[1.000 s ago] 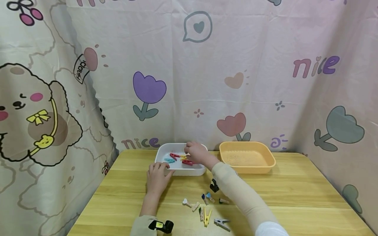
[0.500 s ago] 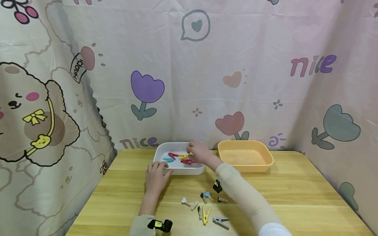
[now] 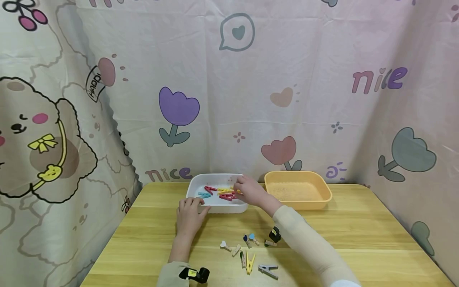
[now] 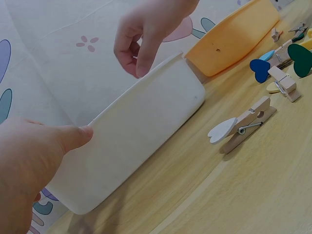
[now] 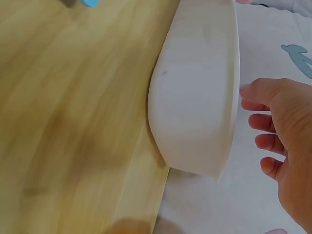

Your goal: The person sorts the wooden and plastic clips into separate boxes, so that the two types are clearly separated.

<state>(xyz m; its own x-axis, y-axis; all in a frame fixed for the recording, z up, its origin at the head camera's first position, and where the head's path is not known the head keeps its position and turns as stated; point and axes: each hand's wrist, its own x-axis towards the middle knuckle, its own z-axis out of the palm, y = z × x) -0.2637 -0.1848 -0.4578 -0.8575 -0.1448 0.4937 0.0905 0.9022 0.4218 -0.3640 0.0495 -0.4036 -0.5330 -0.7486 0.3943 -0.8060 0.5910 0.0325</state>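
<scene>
My left hand (image 3: 189, 218) holds the near-left rim of a white plastic tray (image 3: 226, 209), its thumb against the outer wall in the left wrist view; most of its fingers are hidden behind the rim there. Over the tray's right end hovers my right hand (image 3: 251, 192), fingers loosely bent, with nothing visible between thumb and fingers in the right wrist view (image 5: 292, 131). Inside the tray lie red clothespins (image 3: 210, 189), yellow clothespins (image 3: 224, 191) and light-blue clothespins (image 3: 204, 195). The right hand partly covers some of them.
A yellow-orange tray (image 3: 299, 205) stands right of the white one. Nearer on the wooden table (image 3: 358, 239) lie several small wooden heart clothespins, one with a white heart (image 4: 222, 130), plus a yellow clothespin (image 3: 250, 263) and a grey clothespin (image 3: 268, 271). A patterned curtain (image 3: 229, 99) hangs behind.
My right hand has drawn back to the right within the tray area, uncovering more of the yellow and red clothespins. My left hand stays at the tray's rim.
</scene>
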